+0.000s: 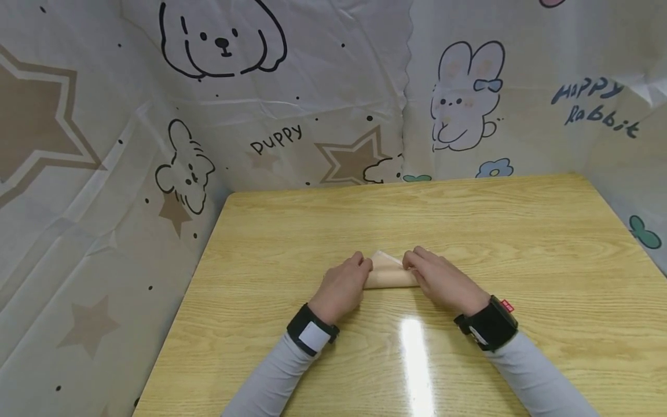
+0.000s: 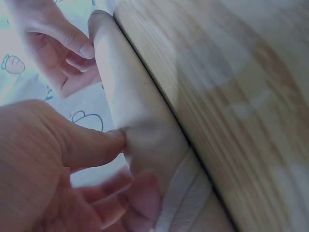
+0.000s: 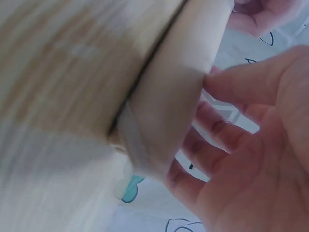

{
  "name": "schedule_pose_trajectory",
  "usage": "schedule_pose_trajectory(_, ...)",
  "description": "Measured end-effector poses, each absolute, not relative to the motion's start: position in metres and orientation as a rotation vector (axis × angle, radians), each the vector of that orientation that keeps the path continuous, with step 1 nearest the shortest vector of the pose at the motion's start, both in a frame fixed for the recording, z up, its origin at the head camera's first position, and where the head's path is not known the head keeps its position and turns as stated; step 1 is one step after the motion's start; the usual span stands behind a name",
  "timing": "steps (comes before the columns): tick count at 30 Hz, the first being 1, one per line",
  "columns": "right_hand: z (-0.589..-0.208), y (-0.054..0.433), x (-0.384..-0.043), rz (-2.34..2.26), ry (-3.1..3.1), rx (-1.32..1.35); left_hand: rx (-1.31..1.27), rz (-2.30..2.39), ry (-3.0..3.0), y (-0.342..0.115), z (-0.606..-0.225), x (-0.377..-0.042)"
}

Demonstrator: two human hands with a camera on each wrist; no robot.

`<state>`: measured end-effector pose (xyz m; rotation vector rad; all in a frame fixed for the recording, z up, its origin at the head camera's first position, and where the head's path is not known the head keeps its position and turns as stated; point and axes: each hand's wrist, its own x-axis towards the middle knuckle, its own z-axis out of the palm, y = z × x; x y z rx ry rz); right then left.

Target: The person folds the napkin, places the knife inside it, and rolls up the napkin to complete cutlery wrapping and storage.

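A beige piece of cloth, rolled or folded into a narrow strip, lies on the table; a pale pointed flap rises along its far side. At the strip's left end, my left hand pinches the cloth, its thumb on the upper edge in the left wrist view. My right hand grips the other end, thumb and fingers along the far edge in the right wrist view. A stitched band crosses the cloth near the left hand. The inside of the roll is hidden.
The wood-grain table extends around both hands, with a bright reflection in front. A printed curtain hangs behind the table and down its left side. Each wrist wears a black strap.
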<state>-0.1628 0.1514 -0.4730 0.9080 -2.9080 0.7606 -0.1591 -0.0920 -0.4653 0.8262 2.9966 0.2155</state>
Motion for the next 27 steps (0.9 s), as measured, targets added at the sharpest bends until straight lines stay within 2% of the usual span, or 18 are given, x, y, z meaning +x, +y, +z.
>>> schedule_pose_trajectory(14,-0.476,0.143,-0.158,0.572,-2.804,0.944,0.853,0.321,3.046,-0.089,-0.469,-0.157)
schedule_pose_trajectory(27,-0.465,0.139,-0.151,0.413,-2.829,1.038,0.915,0.207,3.106,-0.086,-0.470,-0.156)
